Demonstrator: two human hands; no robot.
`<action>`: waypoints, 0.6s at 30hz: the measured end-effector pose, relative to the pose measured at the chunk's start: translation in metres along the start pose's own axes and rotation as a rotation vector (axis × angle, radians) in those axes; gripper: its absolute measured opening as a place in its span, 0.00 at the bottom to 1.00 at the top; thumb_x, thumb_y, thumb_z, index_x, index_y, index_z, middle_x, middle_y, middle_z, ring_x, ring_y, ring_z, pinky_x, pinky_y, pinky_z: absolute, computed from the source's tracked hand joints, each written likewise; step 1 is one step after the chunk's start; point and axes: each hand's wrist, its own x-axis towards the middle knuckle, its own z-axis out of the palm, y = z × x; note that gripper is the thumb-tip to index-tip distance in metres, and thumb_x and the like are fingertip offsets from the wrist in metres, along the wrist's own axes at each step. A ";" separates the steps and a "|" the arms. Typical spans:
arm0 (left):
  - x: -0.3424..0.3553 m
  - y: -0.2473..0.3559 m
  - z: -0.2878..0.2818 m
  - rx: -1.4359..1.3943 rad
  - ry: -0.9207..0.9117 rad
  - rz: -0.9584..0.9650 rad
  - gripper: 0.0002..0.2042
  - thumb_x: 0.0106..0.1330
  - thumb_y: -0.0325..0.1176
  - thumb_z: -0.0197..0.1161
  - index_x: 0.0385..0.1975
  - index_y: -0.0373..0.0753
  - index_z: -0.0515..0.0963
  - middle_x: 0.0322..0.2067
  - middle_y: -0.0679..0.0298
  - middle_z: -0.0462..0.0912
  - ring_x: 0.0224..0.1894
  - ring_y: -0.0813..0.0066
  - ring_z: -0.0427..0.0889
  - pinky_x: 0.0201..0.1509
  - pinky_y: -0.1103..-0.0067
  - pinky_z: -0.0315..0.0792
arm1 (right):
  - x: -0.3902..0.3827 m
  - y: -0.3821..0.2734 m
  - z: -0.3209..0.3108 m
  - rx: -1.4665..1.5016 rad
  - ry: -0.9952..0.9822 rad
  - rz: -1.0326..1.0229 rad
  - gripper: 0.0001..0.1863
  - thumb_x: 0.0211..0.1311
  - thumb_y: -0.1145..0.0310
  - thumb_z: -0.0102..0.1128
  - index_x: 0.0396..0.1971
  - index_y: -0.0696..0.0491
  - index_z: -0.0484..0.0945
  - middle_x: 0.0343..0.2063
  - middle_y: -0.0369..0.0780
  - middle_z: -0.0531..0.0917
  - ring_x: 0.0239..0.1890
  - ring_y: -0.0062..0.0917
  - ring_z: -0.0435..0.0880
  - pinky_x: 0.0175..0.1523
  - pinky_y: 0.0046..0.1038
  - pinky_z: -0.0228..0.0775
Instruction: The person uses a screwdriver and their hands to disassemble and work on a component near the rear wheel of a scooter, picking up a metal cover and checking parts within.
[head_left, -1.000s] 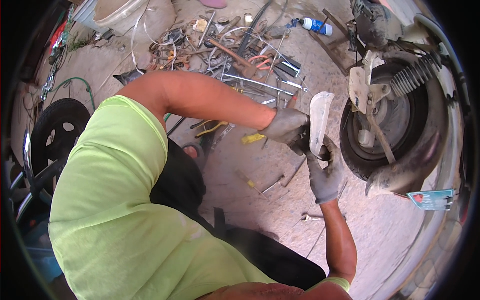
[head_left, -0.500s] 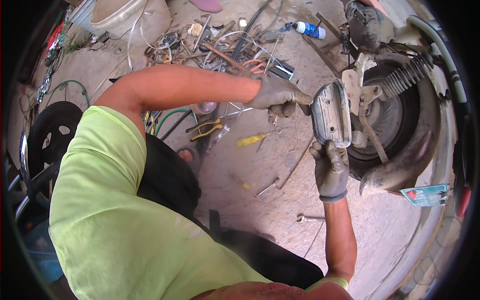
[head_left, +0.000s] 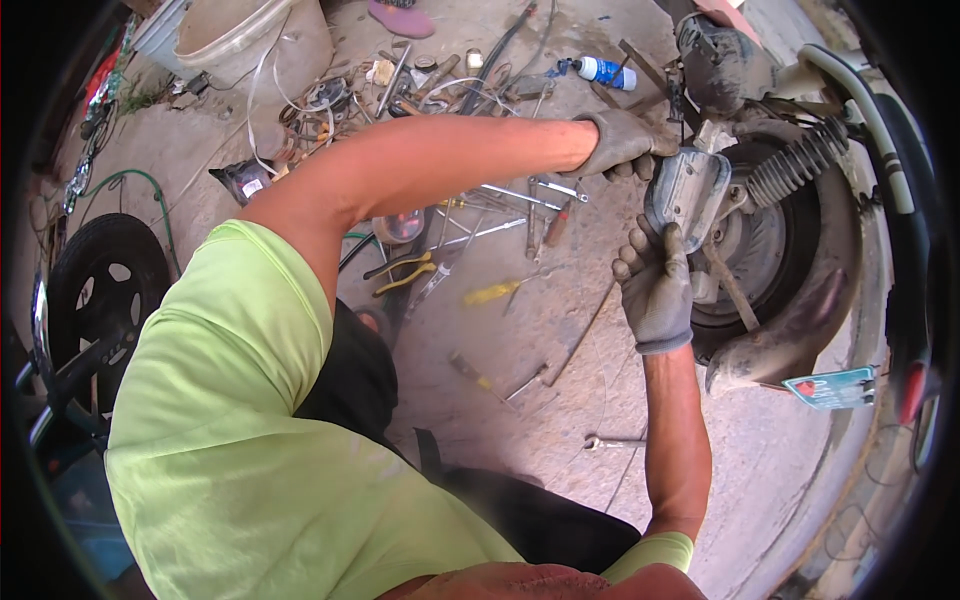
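A pale, dirty metal plate with a raised rim (head_left: 690, 188) is held upright against the scooter's rear wheel (head_left: 775, 275), below a coil-spring shock (head_left: 790, 165). My gloved left hand (head_left: 625, 145) is closed at the plate's upper left corner, fingers curled and partly hidden. Below it, my gloved right hand (head_left: 655, 295) grips the plate's lower end, thumb on its face and fingers bent. Under my left forearm lie scattered wrenches (head_left: 515, 222), yellow-handled pliers (head_left: 405, 270) and a yellow screwdriver (head_left: 490, 292).
A large white bucket (head_left: 250, 45) stands at the back left, near piled tools and tubing. A blue-and-white bottle (head_left: 610, 72) lies behind my hands. A second tyre (head_left: 100, 255) is at the left. A dark muffler-side fender (head_left: 745, 370) curves below the wheel, beside a spanner (head_left: 610, 442).
Both hands have moved the plate up and right, onto the wheel's hub area. The plate has turned from edge-on to showing its face, and my right hand has risen with it.
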 end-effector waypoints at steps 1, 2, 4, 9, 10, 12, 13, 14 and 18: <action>0.002 0.000 0.002 -0.014 0.011 -0.018 0.24 0.72 0.57 0.66 0.41 0.36 0.87 0.28 0.63 0.83 0.23 0.74 0.73 0.27 0.74 0.68 | 0.001 -0.003 -0.001 -0.003 0.001 -0.010 0.24 0.83 0.46 0.53 0.58 0.52 0.81 0.38 0.34 0.87 0.36 0.22 0.84 0.42 0.27 0.77; 0.002 0.001 0.005 -0.029 0.019 -0.035 0.23 0.73 0.55 0.66 0.37 0.36 0.86 0.28 0.63 0.84 0.22 0.75 0.72 0.26 0.73 0.67 | 0.001 -0.008 -0.003 -0.007 0.004 -0.021 0.25 0.83 0.46 0.53 0.57 0.52 0.82 0.38 0.34 0.87 0.36 0.22 0.84 0.42 0.27 0.76; 0.009 -0.001 0.008 -0.033 0.017 -0.076 0.23 0.72 0.56 0.66 0.37 0.37 0.87 0.29 0.61 0.88 0.21 0.75 0.73 0.26 0.73 0.68 | 0.001 -0.016 -0.004 -0.061 0.069 -0.044 0.26 0.82 0.44 0.53 0.56 0.53 0.83 0.37 0.34 0.87 0.34 0.21 0.82 0.40 0.26 0.75; 0.027 -0.013 0.006 0.120 0.130 0.004 0.27 0.69 0.60 0.68 0.50 0.41 0.88 0.27 0.62 0.85 0.21 0.78 0.74 0.23 0.77 0.67 | 0.013 -0.013 -0.009 -0.111 0.117 -0.021 0.29 0.82 0.42 0.51 0.56 0.54 0.82 0.35 0.34 0.86 0.33 0.21 0.81 0.39 0.26 0.74; 0.032 -0.021 0.001 0.157 0.165 0.039 0.27 0.69 0.61 0.68 0.51 0.42 0.88 0.27 0.62 0.85 0.20 0.78 0.74 0.22 0.77 0.67 | 0.015 -0.010 -0.007 -0.103 0.095 -0.001 0.29 0.82 0.42 0.51 0.56 0.54 0.82 0.35 0.34 0.86 0.33 0.21 0.81 0.39 0.26 0.74; 0.019 -0.004 0.009 0.106 0.121 0.001 0.27 0.68 0.62 0.69 0.51 0.43 0.88 0.26 0.62 0.85 0.19 0.78 0.74 0.22 0.77 0.66 | 0.010 -0.013 -0.012 -0.077 0.094 -0.018 0.29 0.82 0.42 0.52 0.57 0.55 0.82 0.35 0.34 0.85 0.33 0.21 0.81 0.39 0.26 0.75; 0.015 0.003 0.016 0.080 0.095 -0.015 0.28 0.67 0.63 0.69 0.50 0.44 0.88 0.25 0.62 0.85 0.19 0.78 0.74 0.21 0.77 0.66 | 0.008 -0.016 -0.016 -0.072 0.110 -0.032 0.29 0.82 0.42 0.52 0.57 0.56 0.82 0.35 0.34 0.85 0.33 0.22 0.81 0.39 0.26 0.75; 0.017 0.004 0.014 0.084 0.080 -0.079 0.28 0.66 0.65 0.69 0.47 0.44 0.88 0.25 0.62 0.84 0.18 0.78 0.72 0.21 0.77 0.64 | 0.008 -0.014 -0.014 -0.063 0.111 -0.034 0.29 0.82 0.43 0.51 0.57 0.56 0.82 0.35 0.34 0.85 0.33 0.22 0.81 0.39 0.26 0.75; 0.018 0.005 0.025 0.033 0.028 -0.133 0.29 0.65 0.64 0.69 0.42 0.40 0.87 0.26 0.62 0.83 0.20 0.76 0.72 0.23 0.75 0.62 | 0.009 -0.015 -0.012 -0.039 0.108 -0.036 0.28 0.83 0.44 0.50 0.58 0.56 0.82 0.36 0.35 0.86 0.34 0.23 0.82 0.40 0.28 0.75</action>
